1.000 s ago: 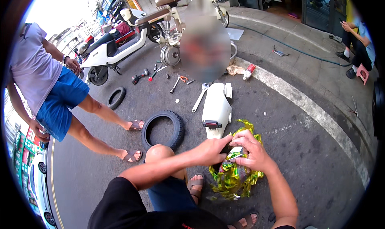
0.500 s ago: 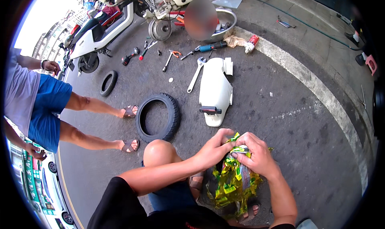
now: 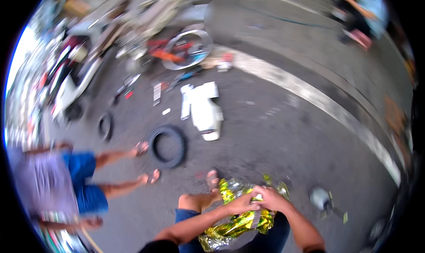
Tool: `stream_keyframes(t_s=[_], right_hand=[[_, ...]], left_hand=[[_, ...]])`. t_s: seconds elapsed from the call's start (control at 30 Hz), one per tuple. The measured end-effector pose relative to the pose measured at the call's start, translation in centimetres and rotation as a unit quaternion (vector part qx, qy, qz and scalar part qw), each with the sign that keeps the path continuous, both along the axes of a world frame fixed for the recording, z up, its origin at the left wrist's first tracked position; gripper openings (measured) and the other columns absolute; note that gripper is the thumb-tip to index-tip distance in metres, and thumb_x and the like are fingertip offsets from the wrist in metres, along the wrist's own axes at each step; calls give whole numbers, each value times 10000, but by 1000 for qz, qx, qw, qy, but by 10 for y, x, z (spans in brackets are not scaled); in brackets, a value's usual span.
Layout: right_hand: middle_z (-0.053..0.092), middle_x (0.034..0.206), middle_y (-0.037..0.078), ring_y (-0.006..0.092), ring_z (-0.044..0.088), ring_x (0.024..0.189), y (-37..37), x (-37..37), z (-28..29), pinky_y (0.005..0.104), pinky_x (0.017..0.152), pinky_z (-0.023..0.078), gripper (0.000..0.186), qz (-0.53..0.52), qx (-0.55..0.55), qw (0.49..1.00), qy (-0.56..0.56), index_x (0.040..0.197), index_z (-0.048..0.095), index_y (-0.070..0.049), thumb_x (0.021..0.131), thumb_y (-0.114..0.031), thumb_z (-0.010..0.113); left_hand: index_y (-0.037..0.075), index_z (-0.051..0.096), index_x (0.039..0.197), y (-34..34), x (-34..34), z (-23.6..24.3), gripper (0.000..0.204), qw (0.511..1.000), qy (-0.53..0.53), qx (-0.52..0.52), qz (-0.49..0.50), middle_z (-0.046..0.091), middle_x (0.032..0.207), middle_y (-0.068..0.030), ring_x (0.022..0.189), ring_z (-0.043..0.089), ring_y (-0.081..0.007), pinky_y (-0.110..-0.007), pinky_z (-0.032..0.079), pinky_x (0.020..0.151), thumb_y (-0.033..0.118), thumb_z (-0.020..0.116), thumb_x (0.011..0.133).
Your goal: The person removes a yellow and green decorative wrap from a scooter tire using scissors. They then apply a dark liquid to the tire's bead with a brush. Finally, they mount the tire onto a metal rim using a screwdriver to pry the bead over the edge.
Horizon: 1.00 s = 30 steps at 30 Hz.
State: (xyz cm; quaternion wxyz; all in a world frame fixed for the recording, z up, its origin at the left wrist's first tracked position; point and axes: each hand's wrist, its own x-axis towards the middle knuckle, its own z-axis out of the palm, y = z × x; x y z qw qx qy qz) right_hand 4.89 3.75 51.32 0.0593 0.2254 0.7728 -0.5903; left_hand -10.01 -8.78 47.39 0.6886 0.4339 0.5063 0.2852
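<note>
Crinkled plastic packaging [image 3: 230,228], shiny yellow-green and silver, is bunched over my lap between my knees. My left hand [image 3: 242,203] comes in from the left with its fingers closed on the top of it. Against those fingers, my right hand [image 3: 271,199] grips the same packaging from the right. The two hands meet, and motion blur hides the exact finger positions. Whether anything lies inside the packaging I cannot tell.
Ahead lie a black tire [image 3: 181,147], a white body panel [image 3: 206,111] and a wrench [image 3: 185,103]. Farther off are a metal basin [image 3: 209,42] and a parked scooter [image 3: 73,91]. A person in blue shorts [image 3: 90,200] stands left. A grey-blue object [image 3: 319,197] lies right.
My view has turned and smeared, so the street things sit farther left. Both hands and the packaging have come in over my lap, and the hands stay on it.
</note>
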Motion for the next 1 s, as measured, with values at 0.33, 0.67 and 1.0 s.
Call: stream_keyframes(t_s=[0.33, 0.67, 1.0], right_hand=[[590, 904, 2, 89, 516, 870, 49, 180, 393, 293, 773, 440, 268, -282, -130, 930, 199, 902, 490, -57, 913, -272, 648], [526, 1343, 84, 201, 524, 1183, 119, 330, 442, 332, 987, 441, 584, -452, -255, 812, 267, 1428, 386, -66, 978, -426, 482], [592, 1253, 66, 187, 609, 1071, 375, 390, 434, 360, 894, 522, 563, -509, -405, 688, 322, 1375, 454, -108, 962, -489, 484]], left_hand=[[-1, 341, 1419, 91, 177, 444, 845, 975, -128, 20, 178, 477, 1328, -135, 1221, 473, -251, -359, 372, 1042, 276, 705, 709], [29, 548, 1190, 257, 303, 534, 427, 954, -177, 128, 204, 607, 1050, -85, 961, 598, -193, -340, 491, 835, 366, 546, 927], [48, 554, 1127, 543, 409, 492, 312, 937, -183, 138, 265, 609, 1007, -74, 899, 587, -155, -295, 484, 790, 201, 676, 884]])
